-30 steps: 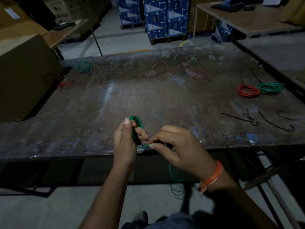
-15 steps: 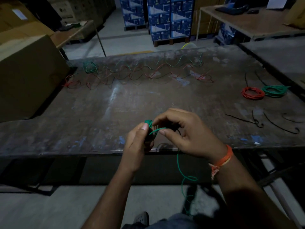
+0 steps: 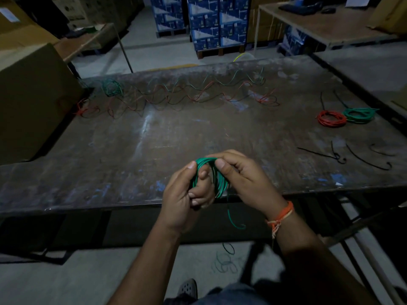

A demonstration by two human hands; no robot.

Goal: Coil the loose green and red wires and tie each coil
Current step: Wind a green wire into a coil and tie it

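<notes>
Both forearms come up from the bottom of the view and meet in the middle, with the hands close together. The left hand [image 3: 187,194] is turned with the palm to the right; its thumb points up, and its fingers are curled inward, folded toward the palm. The grip of this hand closes on the green wire coil [image 3: 209,176], which passes around its fingers. The right hand [image 3: 244,177] is just beside it, back upward, wrist bent a little. Its thumb and index finger pinch the top of the same coil. An orange thread band [image 3: 279,216] sits around the right wrist.
</notes>
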